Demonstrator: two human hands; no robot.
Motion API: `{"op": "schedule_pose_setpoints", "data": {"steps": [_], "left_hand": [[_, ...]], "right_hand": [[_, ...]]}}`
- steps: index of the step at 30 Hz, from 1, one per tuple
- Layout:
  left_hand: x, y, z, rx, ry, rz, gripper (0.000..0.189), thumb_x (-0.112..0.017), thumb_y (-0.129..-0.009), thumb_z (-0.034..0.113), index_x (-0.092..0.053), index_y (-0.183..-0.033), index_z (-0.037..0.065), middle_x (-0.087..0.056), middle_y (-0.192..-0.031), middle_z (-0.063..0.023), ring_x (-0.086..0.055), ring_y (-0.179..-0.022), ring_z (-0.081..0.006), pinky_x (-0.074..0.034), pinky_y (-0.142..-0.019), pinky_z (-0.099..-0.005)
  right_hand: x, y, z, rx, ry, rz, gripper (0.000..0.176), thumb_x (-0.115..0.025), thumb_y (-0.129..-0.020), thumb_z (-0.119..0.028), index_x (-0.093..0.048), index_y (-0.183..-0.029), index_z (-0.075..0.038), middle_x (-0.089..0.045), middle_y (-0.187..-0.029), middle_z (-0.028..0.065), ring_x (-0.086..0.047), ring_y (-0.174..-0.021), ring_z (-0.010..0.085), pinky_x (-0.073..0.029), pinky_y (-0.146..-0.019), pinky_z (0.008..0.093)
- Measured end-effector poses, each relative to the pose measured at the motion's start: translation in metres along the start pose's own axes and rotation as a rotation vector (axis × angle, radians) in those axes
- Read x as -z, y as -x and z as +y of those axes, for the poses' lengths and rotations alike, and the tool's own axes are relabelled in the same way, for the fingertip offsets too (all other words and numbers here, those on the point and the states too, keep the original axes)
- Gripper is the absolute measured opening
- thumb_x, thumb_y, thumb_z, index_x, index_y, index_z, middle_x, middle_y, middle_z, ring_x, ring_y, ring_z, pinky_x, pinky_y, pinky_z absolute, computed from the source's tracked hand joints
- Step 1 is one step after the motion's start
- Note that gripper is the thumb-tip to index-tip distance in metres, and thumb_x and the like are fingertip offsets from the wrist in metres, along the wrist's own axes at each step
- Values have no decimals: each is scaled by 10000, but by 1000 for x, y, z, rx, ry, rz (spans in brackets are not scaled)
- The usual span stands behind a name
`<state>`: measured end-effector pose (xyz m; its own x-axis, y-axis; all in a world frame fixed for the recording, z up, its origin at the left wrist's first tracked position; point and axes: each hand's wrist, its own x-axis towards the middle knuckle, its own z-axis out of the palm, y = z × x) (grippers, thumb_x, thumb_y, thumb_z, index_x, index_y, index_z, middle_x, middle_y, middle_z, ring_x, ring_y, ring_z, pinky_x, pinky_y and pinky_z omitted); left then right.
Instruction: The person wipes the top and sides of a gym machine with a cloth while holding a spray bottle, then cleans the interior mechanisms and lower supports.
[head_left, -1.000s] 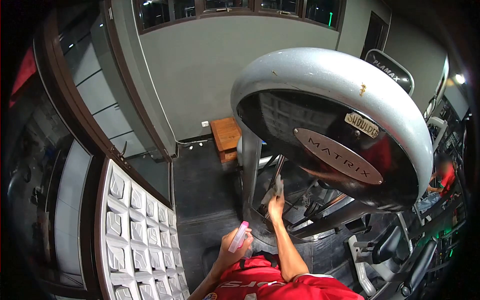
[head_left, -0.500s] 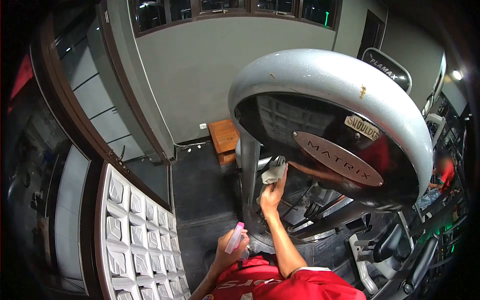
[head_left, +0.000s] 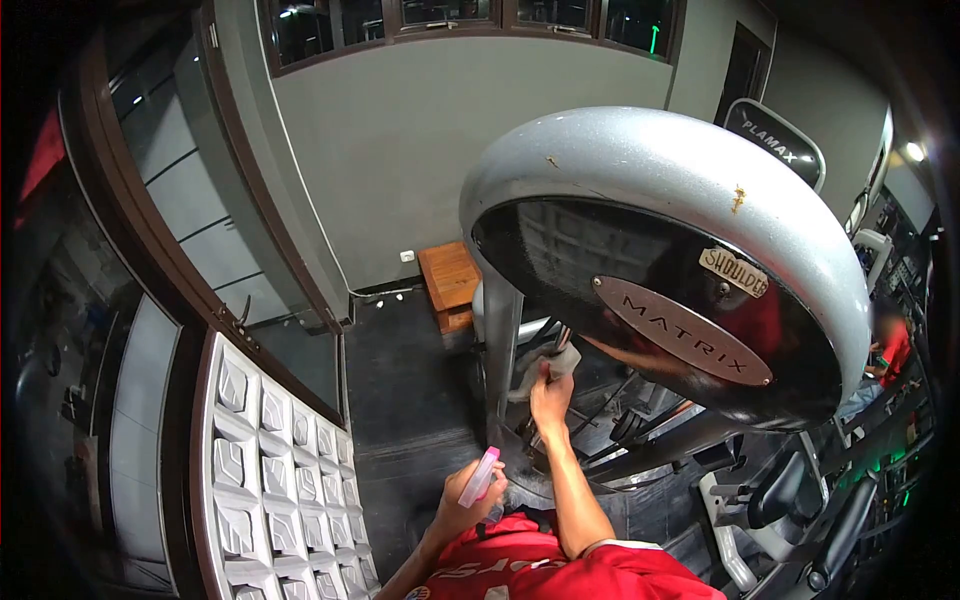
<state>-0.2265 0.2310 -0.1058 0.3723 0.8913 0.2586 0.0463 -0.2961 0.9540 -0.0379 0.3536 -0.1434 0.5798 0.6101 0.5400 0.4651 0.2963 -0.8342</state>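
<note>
A spray bottle with a pink head (head_left: pixel 482 478) is held tilted in my left hand (head_left: pixel 458 505), low in front of my red shirt. My right hand (head_left: pixel 550 402) grips a pale cloth (head_left: pixel 564 362), bunched around a thin metal rod or bar just under the weight machine's panel. That machine (head_left: pixel 640 150) has a thick silver rim around a glossy black panel with an oval MATRIX plate (head_left: pixel 682 330) and a SHOULDER label (head_left: pixel 733 271). Whether the cloth presses on the rod cannot be made out exactly.
A wooden step box (head_left: pixel 448 285) sits by the grey wall. To the left are a glass door (head_left: pixel 205 200) and a white patterned panel (head_left: pixel 275 470). Other gym equipment (head_left: pixel 780 490) stands at the right, where a person in red (head_left: pixel 892 345) is seen farther off.
My right hand and the cloth have moved slightly down and right, and the hand has turned. The spray bottle has shifted a little to the right. The view has tilted slightly.
</note>
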Motion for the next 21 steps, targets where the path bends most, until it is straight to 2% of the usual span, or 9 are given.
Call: {"op": "schedule_pose_setpoints", "data": {"steps": [6, 8, 10, 11, 12, 14, 16, 18, 21], "left_hand": [[3, -2, 4, 29, 70, 43, 186, -629, -801, -16, -566, -976, -19, -612, -735, -50, -618, -582, -109, -496, -532, -243], [3, -1, 1, 73, 99, 39, 180, -627, -803, -17, -567, -973, -20, -612, -734, -45, -613, -582, -103, -496, -530, -239], [3, 0, 2, 67, 63, 39, 178, -625, -805, -18, -567, -973, -20, -612, -732, -43, -612, -582, -101, -496, -532, -237], [3, -1, 3, 52, 21, 34, 176, -623, -806, -18, -567, -973, -21, -612, -730, -42, -610, -581, -99, -496, -533, -235], [2, -2, 4, 51, 21, 33, 176, -623, -806, -18, -567, -973, -21, -612, -730, -42, -610, -581, -99, -496, -533, -235], [1, -5, 7, 48, 42, 22, 176, -622, -809, -12, -566, -976, -22, -612, -726, -41, -607, -577, -98, -494, -533, -231], [0, -7, 8, 54, 65, 36, 179, -626, -809, -7, -566, -977, -22, -612, -727, -41, -606, -574, -99, -494, -533, -234], [0, -6, 7, 60, 85, 40, 182, -631, -809, -2, -565, -978, -22, -612, -727, -41, -605, -572, -101, -494, -533, -236], [1, -6, 4, 46, 42, 35, 192, -639, -808, 5, -564, -984, -20, -612, -730, -40, -604, -566, -96, -494, -531, -235]], "right_hand": [[-8, -18, -1, 107, -131, -5, 344, -423, -972, -319, -533, -936, 5, -553, -729, 52, -516, -657, 189, -414, -610, 320], [0, -37, -24, 20, -147, -117, 333, -420, -971, -293, -542, -995, 16, -581, -831, 102, -548, -771, 222, -428, -707, 350], [-3, -60, -28, 323, -143, 14, 220, -439, -922, -150, -551, -983, 29, -582, -812, 109, -556, -730, 241, -434, -688, 375], [5, -64, -57, 102, -164, -64, 386, -431, -956, -289, -524, -1122, 47, -540, -1130, 206, -483, -1081, 274, -334, -934, 379], [2, -65, -63, 102, -164, -63, 386, -431, -956, -289, -524, -1122, 47, -540, -1130, 206, -483, -1081, 274, -334, -934, 379], [-4, -69, -68, 330, -103, 155, 200, -493, -900, -127, -583, -868, 49, -613, -759, 123, -579, -741, 213, -439, -676, 369], [-13, -63, -40, 358, -196, 185, 221, -507, -901, -137, -591, -811, 47, -611, -721, 131, -595, -721, 207, -441, -664, 365], [-2, -30, -6, 26, -121, -107, 203, -524, -900, -157, -599, -841, 22, -618, -749, 125, -610, -732, 233, -447, -679, 360], [-3, 18, 57, -72, -50, -189, 149, -540, -891, -146, -611, -897, -15, -631, -801, 115, -616, -779, 272, -447, -693, 348]]}}
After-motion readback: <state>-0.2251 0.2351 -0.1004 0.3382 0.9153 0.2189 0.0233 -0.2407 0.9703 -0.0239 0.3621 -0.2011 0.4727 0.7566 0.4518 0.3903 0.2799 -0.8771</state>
